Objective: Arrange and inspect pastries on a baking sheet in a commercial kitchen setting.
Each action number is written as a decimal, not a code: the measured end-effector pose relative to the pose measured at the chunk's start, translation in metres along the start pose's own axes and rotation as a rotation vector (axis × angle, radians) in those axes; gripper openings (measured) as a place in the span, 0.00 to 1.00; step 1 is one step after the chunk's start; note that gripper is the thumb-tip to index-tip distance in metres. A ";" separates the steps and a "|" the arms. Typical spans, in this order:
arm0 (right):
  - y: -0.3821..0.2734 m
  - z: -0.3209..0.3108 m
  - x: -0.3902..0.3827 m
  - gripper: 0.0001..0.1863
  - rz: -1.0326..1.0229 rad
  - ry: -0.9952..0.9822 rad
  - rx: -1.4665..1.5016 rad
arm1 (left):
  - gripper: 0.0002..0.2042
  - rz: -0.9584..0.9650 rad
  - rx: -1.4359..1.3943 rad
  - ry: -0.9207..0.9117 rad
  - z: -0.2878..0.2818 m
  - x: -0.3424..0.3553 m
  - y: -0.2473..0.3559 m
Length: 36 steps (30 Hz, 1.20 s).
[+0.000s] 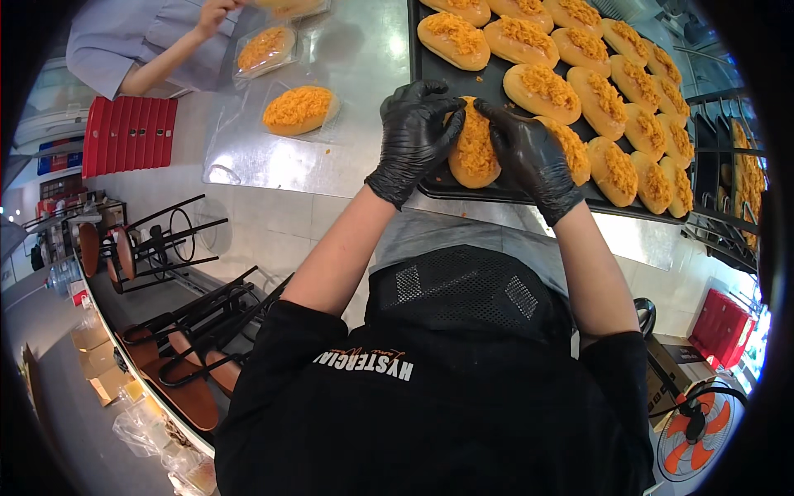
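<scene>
In black gloves, my left hand [418, 136] and my right hand [525, 153] grip an oblong bun [473, 157] topped with orange shreds from either side, at the near-left corner of a dark baking tray [451, 78]. Rows of similar buns [595, 99] fill the tray to the right. To the left on the steel table [372, 33], one topped bun [299, 111] lies on clear plastic, and another [263, 54] farther back is in clear packaging.
A co-worker's hand [213, 21] is at the upper left beside packaged food. Red stacked boxes [128, 136] and upturned stools [182, 347] are on the left. A tray rack [715, 190], red crate [719, 326] and orange fan [695, 434] are on the right.
</scene>
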State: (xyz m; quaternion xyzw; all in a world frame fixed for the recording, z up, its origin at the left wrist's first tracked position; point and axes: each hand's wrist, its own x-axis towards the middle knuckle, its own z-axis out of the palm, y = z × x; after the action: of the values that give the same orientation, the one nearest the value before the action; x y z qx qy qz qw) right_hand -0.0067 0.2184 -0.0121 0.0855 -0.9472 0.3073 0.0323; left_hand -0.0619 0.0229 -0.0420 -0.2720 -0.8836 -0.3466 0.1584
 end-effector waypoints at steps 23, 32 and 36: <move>0.003 -0.002 0.003 0.20 0.032 -0.005 -0.042 | 0.10 -0.053 -0.055 -0.133 0.001 0.020 -0.023; -0.012 -0.015 0.013 0.20 0.157 -0.080 -0.054 | 0.09 -0.097 -0.051 -0.092 -0.001 0.024 -0.025; -0.013 -0.014 0.020 0.19 0.137 -0.081 -0.116 | 0.10 0.038 0.044 -0.075 0.012 0.027 -0.022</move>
State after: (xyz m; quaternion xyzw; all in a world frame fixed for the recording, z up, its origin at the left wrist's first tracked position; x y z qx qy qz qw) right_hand -0.0238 0.2132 0.0093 0.0309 -0.9676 0.2496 -0.0221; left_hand -0.0977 0.0274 -0.0497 -0.2977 -0.8911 -0.3136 0.1378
